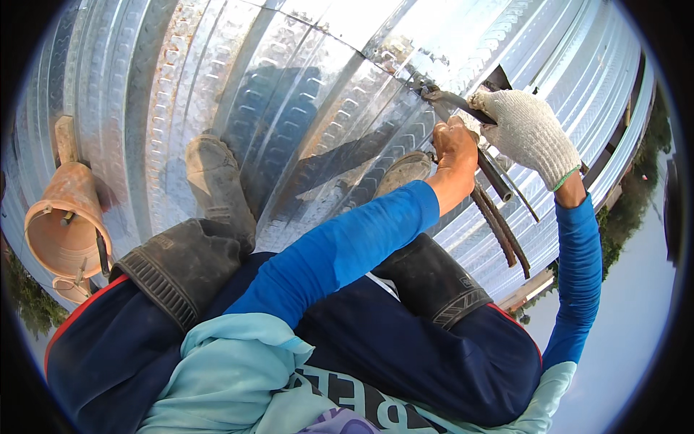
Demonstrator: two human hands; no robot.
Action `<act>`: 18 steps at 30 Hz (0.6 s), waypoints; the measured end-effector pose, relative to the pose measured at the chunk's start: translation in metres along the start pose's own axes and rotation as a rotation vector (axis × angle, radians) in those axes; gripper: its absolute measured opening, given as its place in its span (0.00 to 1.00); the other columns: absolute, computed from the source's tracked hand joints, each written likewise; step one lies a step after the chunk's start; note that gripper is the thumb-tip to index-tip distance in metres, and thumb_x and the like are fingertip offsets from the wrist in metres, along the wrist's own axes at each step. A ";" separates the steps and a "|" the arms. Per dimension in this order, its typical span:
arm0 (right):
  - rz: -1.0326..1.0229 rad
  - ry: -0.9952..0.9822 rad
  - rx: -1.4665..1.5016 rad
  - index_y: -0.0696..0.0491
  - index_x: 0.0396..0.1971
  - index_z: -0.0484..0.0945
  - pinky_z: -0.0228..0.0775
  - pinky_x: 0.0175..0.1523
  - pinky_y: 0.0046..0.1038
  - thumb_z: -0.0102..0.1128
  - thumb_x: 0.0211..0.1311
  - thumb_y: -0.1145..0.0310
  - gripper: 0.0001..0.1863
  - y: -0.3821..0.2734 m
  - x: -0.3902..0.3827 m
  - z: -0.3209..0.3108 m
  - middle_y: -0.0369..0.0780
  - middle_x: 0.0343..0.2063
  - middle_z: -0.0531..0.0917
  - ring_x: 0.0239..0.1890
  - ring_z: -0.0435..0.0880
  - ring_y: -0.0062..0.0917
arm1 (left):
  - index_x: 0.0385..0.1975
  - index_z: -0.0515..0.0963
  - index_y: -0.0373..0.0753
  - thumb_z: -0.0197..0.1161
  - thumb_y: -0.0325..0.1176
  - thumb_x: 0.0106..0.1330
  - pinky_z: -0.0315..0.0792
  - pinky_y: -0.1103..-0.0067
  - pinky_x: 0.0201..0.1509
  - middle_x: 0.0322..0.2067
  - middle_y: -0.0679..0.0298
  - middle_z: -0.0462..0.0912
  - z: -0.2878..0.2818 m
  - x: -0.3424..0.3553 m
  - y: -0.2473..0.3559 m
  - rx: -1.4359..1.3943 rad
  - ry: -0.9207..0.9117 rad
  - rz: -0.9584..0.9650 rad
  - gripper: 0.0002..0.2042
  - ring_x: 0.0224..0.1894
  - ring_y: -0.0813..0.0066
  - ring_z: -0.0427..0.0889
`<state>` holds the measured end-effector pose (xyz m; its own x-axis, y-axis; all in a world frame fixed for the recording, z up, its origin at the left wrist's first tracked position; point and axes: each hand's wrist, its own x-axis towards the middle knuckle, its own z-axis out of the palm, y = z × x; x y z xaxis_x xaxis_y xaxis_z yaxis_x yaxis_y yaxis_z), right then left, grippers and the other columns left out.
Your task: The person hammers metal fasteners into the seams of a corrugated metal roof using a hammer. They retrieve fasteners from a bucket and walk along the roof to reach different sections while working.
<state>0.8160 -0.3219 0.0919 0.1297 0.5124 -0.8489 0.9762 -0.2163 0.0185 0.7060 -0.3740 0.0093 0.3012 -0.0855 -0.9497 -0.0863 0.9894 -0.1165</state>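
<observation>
Left grip (457, 147): bare, wrapped around a metal tool (442, 110), as far as I can see.
Right grip (531, 129): gloved, curled on the tool's dark handle.
Tool: I see its head near the seam in the ribbed metal sheet (325, 69).
Rods (493, 224): just below the left grip.
Bucket (72, 184): orange, left of my boots (217, 173).

At two o'clock, the bare left hand (455, 150) hides most of its grip on a metal tool (442, 112), and the gloved right hand (526, 134) covers the end of a dark bar (471, 107). Toward one o'clock, where both meet the sheeting (361, 94), details are too small to tell. The left sleeve (347, 242) hides part of one boot (403, 172). At nine, the shaded contents of the orange bucket (45, 239) are unclear; at six, the lower edge crops the shirt (231, 369).
</observation>
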 end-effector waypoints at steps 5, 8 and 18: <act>-0.011 0.035 -0.004 0.53 0.52 0.87 0.83 0.44 0.40 0.69 0.60 0.66 0.19 -0.003 0.003 0.001 0.49 0.33 0.89 0.35 0.90 0.43 | 0.37 0.69 0.43 0.49 0.43 0.78 0.65 0.68 0.39 0.27 0.66 0.70 0.009 0.012 -0.013 -0.063 0.150 0.096 0.11 0.32 0.71 0.70; -0.015 0.075 0.030 0.53 0.50 0.87 0.83 0.44 0.41 0.69 0.58 0.66 0.19 -0.008 0.005 -0.004 0.49 0.33 0.88 0.37 0.90 0.44 | 0.39 0.71 0.39 0.50 0.40 0.79 0.68 0.66 0.42 0.30 0.64 0.72 0.006 0.048 -0.033 -0.063 0.169 0.147 0.11 0.37 0.71 0.73; -0.040 0.054 0.133 0.55 0.51 0.86 0.84 0.47 0.41 0.73 0.57 0.67 0.20 0.009 0.020 0.008 0.50 0.35 0.89 0.39 0.91 0.43 | 0.56 0.69 0.32 0.46 0.43 0.80 0.71 0.64 0.58 0.60 0.46 0.77 0.024 0.004 0.007 -0.233 0.128 -0.034 0.19 0.52 0.54 0.80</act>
<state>0.8256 -0.3196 0.0709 0.1036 0.5659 -0.8179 0.9494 -0.3013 -0.0882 0.7297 -0.3647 0.0114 0.1861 -0.1472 -0.9714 -0.2989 0.9334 -0.1987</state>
